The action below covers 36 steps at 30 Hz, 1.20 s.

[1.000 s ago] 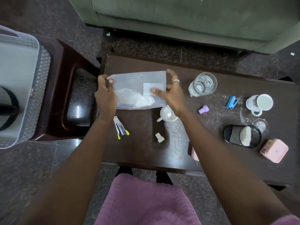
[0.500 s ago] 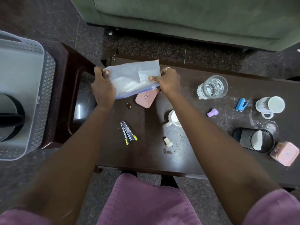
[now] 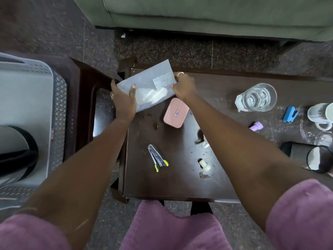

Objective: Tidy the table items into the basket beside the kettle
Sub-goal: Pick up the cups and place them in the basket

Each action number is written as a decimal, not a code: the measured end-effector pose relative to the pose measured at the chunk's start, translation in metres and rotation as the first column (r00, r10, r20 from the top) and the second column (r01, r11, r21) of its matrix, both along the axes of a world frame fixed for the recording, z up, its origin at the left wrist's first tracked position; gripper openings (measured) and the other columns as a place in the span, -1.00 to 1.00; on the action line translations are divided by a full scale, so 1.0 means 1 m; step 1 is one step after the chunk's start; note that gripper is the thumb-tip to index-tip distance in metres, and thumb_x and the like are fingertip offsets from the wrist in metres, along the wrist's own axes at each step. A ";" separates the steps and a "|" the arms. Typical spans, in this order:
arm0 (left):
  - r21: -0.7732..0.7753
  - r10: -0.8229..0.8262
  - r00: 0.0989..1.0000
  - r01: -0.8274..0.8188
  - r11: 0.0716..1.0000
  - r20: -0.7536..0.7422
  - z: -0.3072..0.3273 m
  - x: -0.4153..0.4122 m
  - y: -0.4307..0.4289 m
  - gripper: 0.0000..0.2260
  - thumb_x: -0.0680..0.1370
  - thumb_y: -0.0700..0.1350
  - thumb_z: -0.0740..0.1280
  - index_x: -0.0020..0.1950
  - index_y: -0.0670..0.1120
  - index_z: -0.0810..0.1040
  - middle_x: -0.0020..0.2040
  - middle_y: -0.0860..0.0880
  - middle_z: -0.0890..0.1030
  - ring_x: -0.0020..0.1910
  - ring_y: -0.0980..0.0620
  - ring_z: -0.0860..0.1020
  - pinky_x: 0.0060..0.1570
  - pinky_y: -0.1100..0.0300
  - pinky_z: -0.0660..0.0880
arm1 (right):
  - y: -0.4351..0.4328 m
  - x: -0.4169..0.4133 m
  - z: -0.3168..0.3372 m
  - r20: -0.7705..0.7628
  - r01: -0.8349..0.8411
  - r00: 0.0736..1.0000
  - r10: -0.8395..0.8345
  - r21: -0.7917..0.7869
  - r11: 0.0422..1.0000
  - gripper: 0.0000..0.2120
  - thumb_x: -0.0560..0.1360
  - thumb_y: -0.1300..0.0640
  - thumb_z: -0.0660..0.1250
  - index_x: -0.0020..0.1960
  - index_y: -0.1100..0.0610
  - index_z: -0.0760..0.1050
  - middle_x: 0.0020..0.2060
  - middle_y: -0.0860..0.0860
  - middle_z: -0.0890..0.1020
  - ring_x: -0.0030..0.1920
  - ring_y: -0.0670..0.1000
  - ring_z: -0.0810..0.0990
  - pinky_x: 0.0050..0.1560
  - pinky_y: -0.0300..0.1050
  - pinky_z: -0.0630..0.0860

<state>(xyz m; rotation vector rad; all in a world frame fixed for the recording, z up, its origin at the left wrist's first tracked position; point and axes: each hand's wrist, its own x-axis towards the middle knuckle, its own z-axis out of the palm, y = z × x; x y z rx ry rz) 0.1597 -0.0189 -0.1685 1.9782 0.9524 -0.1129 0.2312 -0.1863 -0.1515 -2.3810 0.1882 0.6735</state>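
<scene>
Both the left hand (image 3: 124, 103) and the right hand (image 3: 183, 87) had fingers clamped on opposite edges of the plastic pouch (image 3: 147, 83), now raised, tilted and carried nearer the grey basket (image 3: 36, 69), yet still short of it.

My remote view, looking down: the pouch (image 3: 149, 82), between left hand (image 3: 124, 103) and right hand (image 3: 183, 85), hangs over the table (image 3: 180, 181) at 12 o'clock. The case (image 3: 176, 112) lies on the table just beneath it, with the clipper (image 3: 157, 157) at the case's 6 o'clock. The glass (image 3: 255, 97), mug (image 3: 322, 114) and mesh holder (image 3: 297, 152) stand at 3 o'clock. The basket (image 3: 59, 105) is at 9 o'clock, the kettle (image 3: 16, 152) at 8, and the sofa (image 3: 216, 13) lies beyond the table.
</scene>
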 end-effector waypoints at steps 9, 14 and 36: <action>0.315 -0.157 0.976 0.197 0.928 -0.149 -0.012 -0.012 -0.009 -0.32 0.53 0.12 0.28 0.52 -0.08 0.06 0.49 -0.22 0.14 0.42 -0.27 0.20 0.36 -0.11 0.21 | -0.008 -0.017 -0.024 0.101 -0.083 0.990 0.103 -0.184 0.979 -0.70 0.54 0.27 0.19 0.27 0.22 0.43 0.21 0.20 0.44 0.18 0.19 0.46 0.19 0.03 0.45; 0.394 -0.296 0.952 0.244 0.886 0.078 0.008 0.002 -0.052 -0.41 0.57 0.07 0.22 0.51 -0.11 0.11 0.47 -0.22 0.24 0.43 -0.22 0.23 0.39 -0.09 0.18 | -0.039 -0.030 -0.002 0.312 0.043 0.950 -0.019 -0.073 0.996 -0.77 0.54 0.25 0.22 0.15 0.32 0.48 0.20 0.22 0.44 0.15 0.20 0.46 0.16 0.09 0.46; 0.453 -0.770 0.620 0.648 0.612 0.154 0.064 -0.039 -0.355 -0.51 0.48 -0.13 0.35 0.39 -0.18 0.33 0.40 -0.20 0.35 0.34 -0.23 0.33 0.37 -0.06 0.25 | -0.362 -0.161 0.067 -0.160 0.353 0.857 -0.491 -0.512 0.783 0.00 0.16 -0.24 0.51 0.45 -0.14 0.06 0.48 0.14 0.02 0.46 0.29 -0.02 0.28 0.51 -0.07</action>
